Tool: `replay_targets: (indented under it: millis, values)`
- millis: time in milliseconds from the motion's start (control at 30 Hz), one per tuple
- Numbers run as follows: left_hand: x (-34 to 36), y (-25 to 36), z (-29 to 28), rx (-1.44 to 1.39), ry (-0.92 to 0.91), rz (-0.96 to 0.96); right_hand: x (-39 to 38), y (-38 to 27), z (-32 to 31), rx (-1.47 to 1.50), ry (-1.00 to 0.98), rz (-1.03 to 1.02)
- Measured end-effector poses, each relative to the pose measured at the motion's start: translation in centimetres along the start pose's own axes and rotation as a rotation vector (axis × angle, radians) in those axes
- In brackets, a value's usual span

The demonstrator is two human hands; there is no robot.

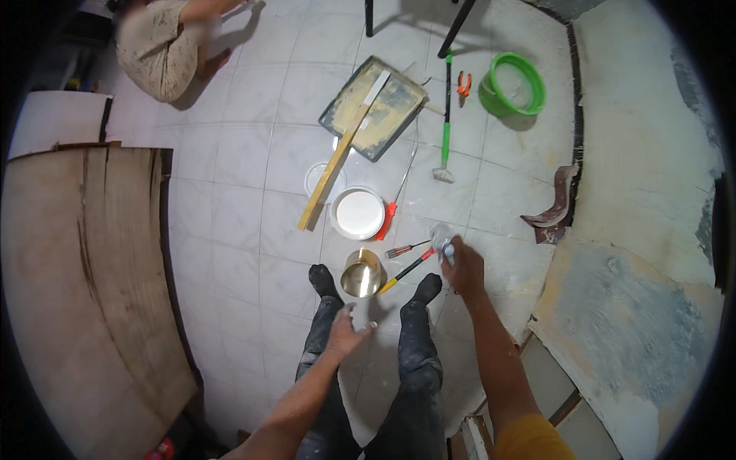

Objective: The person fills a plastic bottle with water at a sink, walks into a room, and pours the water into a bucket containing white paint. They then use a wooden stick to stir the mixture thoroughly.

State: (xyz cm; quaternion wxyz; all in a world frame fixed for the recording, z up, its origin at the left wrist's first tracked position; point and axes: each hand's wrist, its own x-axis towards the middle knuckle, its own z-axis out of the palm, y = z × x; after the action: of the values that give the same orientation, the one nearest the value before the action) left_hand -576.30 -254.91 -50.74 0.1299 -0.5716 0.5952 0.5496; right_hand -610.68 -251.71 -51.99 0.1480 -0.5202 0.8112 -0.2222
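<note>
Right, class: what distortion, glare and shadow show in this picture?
Head view: dark corners, and the wooden panel's long edge bows; head view: a bright streak of glare on the metal can; head view: a shadow below the green bucket.

Room under renovation: patchy wall [644, 115], scraper [446, 142], bucket [494, 98]

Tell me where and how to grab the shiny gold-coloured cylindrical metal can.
Grip the can around its curved wall, probably best from the near left with the open left hand: it is round, no handle shows, and a slim yellow-black-red tool lies close on its right.
</note>
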Motion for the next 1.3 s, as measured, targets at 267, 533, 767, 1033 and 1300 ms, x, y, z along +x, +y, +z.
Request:
replay_targets:
  millis: [267,533,767,1033,1300]
  values:
    - [18.9,-11.6,-9.5,0.162,0.488,0.073,6.0,6.5,14.7,0.102,-0.005,0.42]
    - [36.5,-5.7,-16.9,0.549,0.238,-0.146,7.6,8.3,19.3,0.044,0.013,0.476]
    - [37.8,-0.9,-14.3,0.698,0.136,-0.248,7.8,8.2,17.8,-0.121,-0.16,0.454]
    - [34.9,-5.8,-11.3,0.559,0.521,-0.022,7.5,7.1,18.3,-0.116,-0.141,0.381]
    - [28.8,-8.4,-7.4,-0.059,0.72,0.215,8.1,4.8,17.2,-0.126,-0.126,0.491]
